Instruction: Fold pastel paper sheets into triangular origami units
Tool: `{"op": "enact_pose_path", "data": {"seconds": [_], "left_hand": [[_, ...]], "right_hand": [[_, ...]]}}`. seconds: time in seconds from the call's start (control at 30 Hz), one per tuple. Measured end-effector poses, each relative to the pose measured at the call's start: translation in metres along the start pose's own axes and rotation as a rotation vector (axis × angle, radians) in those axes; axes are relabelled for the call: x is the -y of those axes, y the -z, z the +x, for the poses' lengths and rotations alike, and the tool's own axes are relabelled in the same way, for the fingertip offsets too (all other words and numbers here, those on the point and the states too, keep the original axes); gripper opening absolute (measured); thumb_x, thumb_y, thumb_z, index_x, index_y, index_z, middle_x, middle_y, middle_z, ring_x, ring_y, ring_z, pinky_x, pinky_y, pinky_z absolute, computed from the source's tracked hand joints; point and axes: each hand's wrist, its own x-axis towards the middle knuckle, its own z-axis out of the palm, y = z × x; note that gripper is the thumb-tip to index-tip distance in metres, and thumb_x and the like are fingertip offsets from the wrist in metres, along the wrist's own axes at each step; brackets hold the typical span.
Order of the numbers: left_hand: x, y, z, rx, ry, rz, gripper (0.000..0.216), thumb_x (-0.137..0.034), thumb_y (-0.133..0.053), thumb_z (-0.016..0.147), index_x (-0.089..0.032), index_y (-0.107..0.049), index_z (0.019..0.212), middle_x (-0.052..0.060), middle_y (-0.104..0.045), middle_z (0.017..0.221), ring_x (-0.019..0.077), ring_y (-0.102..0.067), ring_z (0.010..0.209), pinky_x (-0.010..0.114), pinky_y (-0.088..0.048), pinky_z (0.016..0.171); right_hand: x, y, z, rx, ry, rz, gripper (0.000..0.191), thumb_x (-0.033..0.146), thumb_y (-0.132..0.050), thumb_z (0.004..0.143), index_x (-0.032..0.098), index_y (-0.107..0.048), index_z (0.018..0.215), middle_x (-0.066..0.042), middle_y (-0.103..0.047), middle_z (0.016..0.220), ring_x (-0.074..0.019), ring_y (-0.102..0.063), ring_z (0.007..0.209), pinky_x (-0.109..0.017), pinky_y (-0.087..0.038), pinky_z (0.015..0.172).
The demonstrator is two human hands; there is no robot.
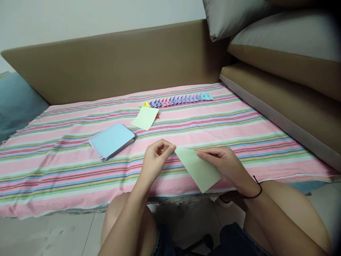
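I hold a light green paper (200, 170), folded into a triangle, over the front edge of a striped cloth (239, 128). My left hand (156, 158) pinches its upper left corner with thumb and forefinger. My right hand (226, 164) grips its top right edge, fingers closed on it; a black band circles that wrist. Behind my hands lie a stack of coloured paper squares (113, 140) with a blue sheet on top and a single light green sheet (145, 117).
A row of small folded paper pieces (181, 100), purple, pink and teal, runs along the back of the cloth. A brown padded backrest (119, 60) rises behind. Brown and grey cushions (282, 53) are stacked at the right. My knees are below, over a tiled floor.
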Motion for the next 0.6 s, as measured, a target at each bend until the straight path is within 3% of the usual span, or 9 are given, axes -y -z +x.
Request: {"op": "enact_pose_path", "data": {"seconds": [0.13,0.23,0.4,0.5,0.6], "left_hand": [[0.004,-0.01,-0.002,0.192,0.131,-0.203,0.032,-0.033,-0.067,0.073,-0.017,-0.059,0.1,0.002,-0.065,0.083,0.0147,-0.062,0.075,0.028,-0.049,0.072],[0.007,-0.019,-0.006,0.32,0.195,-0.187,0.031,-0.034,-0.07,0.07,-0.014,-0.064,0.093,0.001,-0.064,0.071,0.0137,-0.059,0.067,0.025,-0.047,0.064],[0.006,-0.025,-0.01,0.2,0.152,-0.097,0.024,-0.036,-0.067,0.073,-0.013,-0.064,0.068,-0.001,-0.058,0.06,0.0092,-0.05,0.056,0.021,-0.039,0.053],[0.006,-0.024,-0.009,0.183,0.128,-0.063,0.025,-0.038,-0.065,0.075,-0.014,-0.066,0.068,-0.001,-0.057,0.059,0.0095,-0.049,0.056,0.021,-0.038,0.052],[0.007,-0.022,-0.007,0.133,0.022,0.024,0.022,-0.036,-0.064,0.076,-0.014,-0.069,0.076,0.002,-0.064,0.071,0.0122,-0.053,0.064,0.023,-0.04,0.058]], "right_hand": [[0.001,-0.002,-0.001,-0.09,-0.007,0.034,0.024,0.041,-0.065,0.076,0.024,-0.075,0.088,-0.004,-0.073,0.092,-0.0256,-0.065,0.092,-0.035,-0.051,0.074],[0.002,-0.006,-0.002,-0.093,-0.013,0.107,0.025,0.042,-0.064,0.076,0.022,-0.074,0.086,-0.004,-0.073,0.091,-0.0247,-0.066,0.089,-0.034,-0.053,0.071],[0.001,-0.007,-0.002,-0.023,-0.028,0.227,0.025,0.038,-0.068,0.074,0.02,-0.065,0.091,-0.002,-0.071,0.077,-0.0178,-0.065,0.074,-0.028,-0.051,0.064],[0.001,-0.005,-0.002,-0.029,-0.018,0.183,0.023,0.04,-0.067,0.075,0.019,-0.063,0.085,-0.001,-0.068,0.071,-0.016,-0.063,0.068,-0.026,-0.049,0.061],[-0.001,-0.003,-0.001,-0.072,0.092,0.057,0.021,0.039,-0.067,0.074,0.018,-0.066,0.078,-0.004,-0.067,0.076,-0.0172,-0.062,0.071,-0.028,-0.049,0.063]]}}
